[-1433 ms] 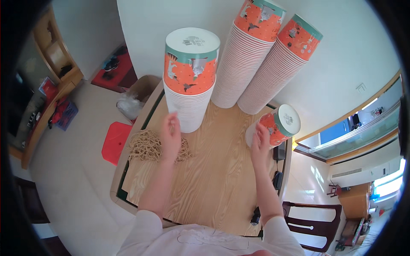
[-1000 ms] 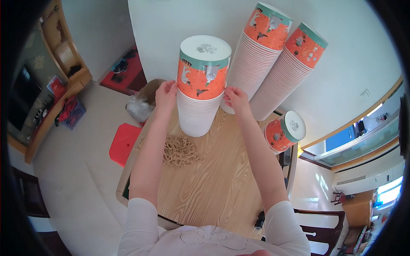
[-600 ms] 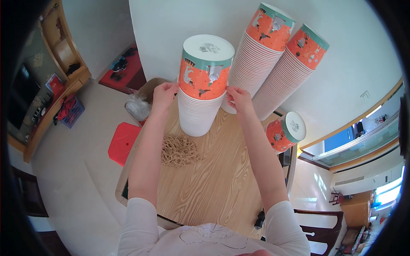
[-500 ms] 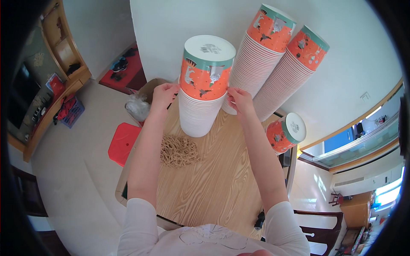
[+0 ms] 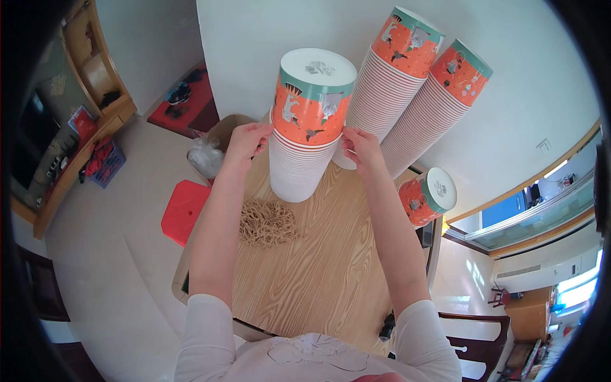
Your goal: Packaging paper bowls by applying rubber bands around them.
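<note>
Your left hand (image 5: 250, 144) and right hand (image 5: 363, 148) pinch opposite sides of the upturned orange paper bucket (image 5: 312, 114) topping the left bucket stack (image 5: 299, 170); tangled tan strands (image 5: 270, 224) lie nearer.

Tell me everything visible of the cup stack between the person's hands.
The cup stack is a column of nested, upside-down cups, apparently coated paper, standing roughly upright on the wood-grain table. Its top cup shows a white base with grey print, a green band and an orange wall with grey and white figures. Below are closely layered white rims; a thin orange line shows just under the top one. The left hand and right hand pinch the top cup's rim from opposite sides.
</note>
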The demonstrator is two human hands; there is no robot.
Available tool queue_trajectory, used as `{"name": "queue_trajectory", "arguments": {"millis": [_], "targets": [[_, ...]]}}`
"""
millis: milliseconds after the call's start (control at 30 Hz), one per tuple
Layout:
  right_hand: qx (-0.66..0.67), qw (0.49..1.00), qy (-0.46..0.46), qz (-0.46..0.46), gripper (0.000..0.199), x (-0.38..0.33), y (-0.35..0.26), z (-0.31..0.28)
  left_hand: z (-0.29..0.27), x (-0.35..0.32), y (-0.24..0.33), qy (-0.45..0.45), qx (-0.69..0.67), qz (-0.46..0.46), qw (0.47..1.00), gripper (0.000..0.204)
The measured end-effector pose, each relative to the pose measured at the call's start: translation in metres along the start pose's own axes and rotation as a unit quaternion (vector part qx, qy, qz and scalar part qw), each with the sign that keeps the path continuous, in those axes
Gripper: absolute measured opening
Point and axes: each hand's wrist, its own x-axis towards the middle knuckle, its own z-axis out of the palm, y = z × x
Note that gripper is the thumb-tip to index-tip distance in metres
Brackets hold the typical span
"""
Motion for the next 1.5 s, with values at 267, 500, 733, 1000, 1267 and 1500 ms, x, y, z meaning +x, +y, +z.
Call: {"name": "queue_trajectory", "arguments": {"millis": [267,500,733,1000,1267,1500], "targets": [[0.095,0.995,-0.032,-0.015,0.011,-0.007,-0.021,0.005,0.002,-0.004,0.019,-0.030,-0.060,-0.027,0.997,0.013],[0.107,0.993,-0.042,-0.003,0.011,-0.003,-0.038,0.008,0.007,-0.007,0.043,-0.041,-0.099,-0.035,0.994,0.013],[0.131,0.984,-0.102,-0.070,0.011,0.001,-0.066,0.009,0.013,-0.012,0.072,-0.061,-0.140,0.012,0.988,0.012],[0.130,0.970,-0.067,-0.196,0.025,-0.060,-0.090,0.001,0.028,-0.069,0.093,-0.031,-0.016,0.149,0.988,0.007],[-0.114,0.912,-0.120,-0.374,0.009,-0.188,-0.001,-0.064,0.027,-0.171,-0.012,-0.186,0.056,0.190,0.962,0.012],[-0.310,0.897,-0.147,-0.278,0.015,-0.277,0.058,-0.084,-0.004,-0.229,-0.075,-0.257,0.012,-0.149,0.955,0.031]]}}
